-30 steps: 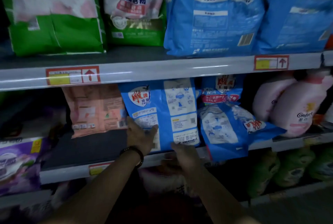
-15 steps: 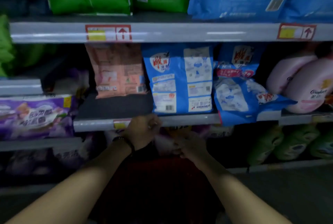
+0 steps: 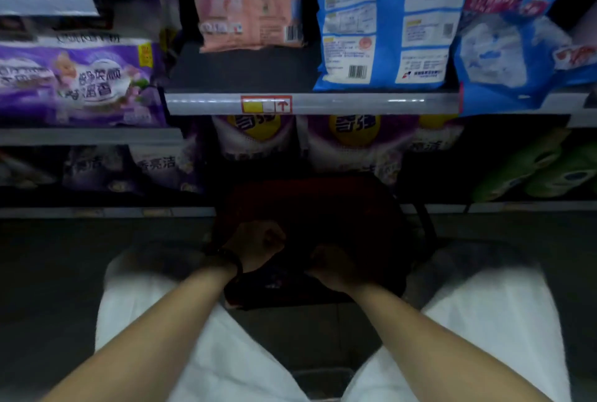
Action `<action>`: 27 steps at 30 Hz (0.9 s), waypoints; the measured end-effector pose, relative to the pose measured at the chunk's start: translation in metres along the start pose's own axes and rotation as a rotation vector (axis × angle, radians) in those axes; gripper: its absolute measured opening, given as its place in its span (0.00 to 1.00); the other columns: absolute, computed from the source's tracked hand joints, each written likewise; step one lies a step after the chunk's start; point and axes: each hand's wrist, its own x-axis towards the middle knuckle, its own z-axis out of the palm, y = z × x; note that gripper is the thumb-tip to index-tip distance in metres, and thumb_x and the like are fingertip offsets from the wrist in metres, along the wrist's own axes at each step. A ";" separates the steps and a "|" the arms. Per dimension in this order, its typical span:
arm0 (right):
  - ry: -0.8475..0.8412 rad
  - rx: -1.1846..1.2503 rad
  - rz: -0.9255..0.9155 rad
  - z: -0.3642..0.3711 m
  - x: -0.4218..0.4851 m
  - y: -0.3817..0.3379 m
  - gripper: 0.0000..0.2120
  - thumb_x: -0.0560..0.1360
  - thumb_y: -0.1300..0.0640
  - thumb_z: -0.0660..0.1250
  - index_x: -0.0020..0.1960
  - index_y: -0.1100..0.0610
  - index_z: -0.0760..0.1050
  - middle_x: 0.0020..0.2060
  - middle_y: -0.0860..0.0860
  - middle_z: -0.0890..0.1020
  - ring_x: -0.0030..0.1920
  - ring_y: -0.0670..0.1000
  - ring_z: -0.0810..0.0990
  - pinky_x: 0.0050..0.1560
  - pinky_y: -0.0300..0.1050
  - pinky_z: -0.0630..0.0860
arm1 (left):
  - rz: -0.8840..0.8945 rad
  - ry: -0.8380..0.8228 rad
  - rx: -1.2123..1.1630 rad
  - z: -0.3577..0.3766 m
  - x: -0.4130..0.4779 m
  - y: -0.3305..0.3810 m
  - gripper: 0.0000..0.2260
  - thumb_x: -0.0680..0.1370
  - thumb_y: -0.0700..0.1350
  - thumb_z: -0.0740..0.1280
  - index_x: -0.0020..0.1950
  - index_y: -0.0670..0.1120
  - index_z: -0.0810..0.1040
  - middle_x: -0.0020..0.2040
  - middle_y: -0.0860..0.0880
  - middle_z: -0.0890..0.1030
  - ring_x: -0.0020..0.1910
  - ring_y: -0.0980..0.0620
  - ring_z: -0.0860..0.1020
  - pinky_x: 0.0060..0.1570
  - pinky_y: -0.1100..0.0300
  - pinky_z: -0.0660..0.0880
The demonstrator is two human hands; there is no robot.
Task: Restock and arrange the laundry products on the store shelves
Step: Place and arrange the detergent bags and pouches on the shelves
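At your nine o'clock a purple bag (image 3: 77, 78) lay flat on its shelf, its white lettering too smeared to read. Below it, a dark bag (image 3: 155, 164) read 香亮洁. At eleven o'clock the salmon-pink bag (image 3: 248, 0) stood well back on the middle shelf (image 3: 242, 68), with a barcode at its lower right. The price tag (image 3: 266, 104) on the rail (image 3: 371, 103) showed a red up-arrow.

At one o'clock the blue detergent bag (image 3: 384, 20) stood upright at the shelf's front edge, back panel outward, showing a red-and-white crest and two barcodes. A second blue bag (image 3: 517, 46) leaned out over the rail at two o'clock.

Half a second before, your hands were just under that rail. They had since dropped to the dark red basket (image 3: 316, 207) at six o'clock. Your left hand (image 3: 258, 243), with its wristband (image 3: 229, 259), was curled like a fist, and your right hand (image 3: 329, 267) was curled beside it. It was too dark to tell whether either gripped anything, or what the basket held.
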 end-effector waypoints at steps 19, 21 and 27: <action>-0.087 -0.620 -0.078 0.043 0.039 -0.004 0.20 0.87 0.53 0.60 0.77 0.58 0.69 0.71 0.58 0.77 0.69 0.59 0.77 0.68 0.53 0.75 | -0.072 -0.131 0.074 0.026 0.036 -0.014 0.09 0.82 0.47 0.69 0.62 0.51 0.81 0.62 0.49 0.82 0.60 0.48 0.80 0.59 0.52 0.77; -0.083 -0.667 -0.049 0.041 0.046 0.000 0.20 0.87 0.56 0.60 0.78 0.57 0.67 0.73 0.58 0.75 0.71 0.59 0.75 0.70 0.52 0.75 | -0.075 -0.128 0.070 0.025 0.036 -0.014 0.10 0.81 0.47 0.70 0.62 0.51 0.81 0.62 0.49 0.82 0.60 0.48 0.80 0.59 0.53 0.77; 0.007 -0.661 -0.029 0.022 0.040 0.004 0.19 0.86 0.52 0.61 0.76 0.51 0.74 0.73 0.55 0.76 0.73 0.58 0.75 0.72 0.53 0.72 | -0.076 -0.050 0.012 0.021 0.032 -0.013 0.10 0.83 0.40 0.64 0.58 0.50 0.83 0.56 0.50 0.83 0.55 0.51 0.81 0.54 0.58 0.77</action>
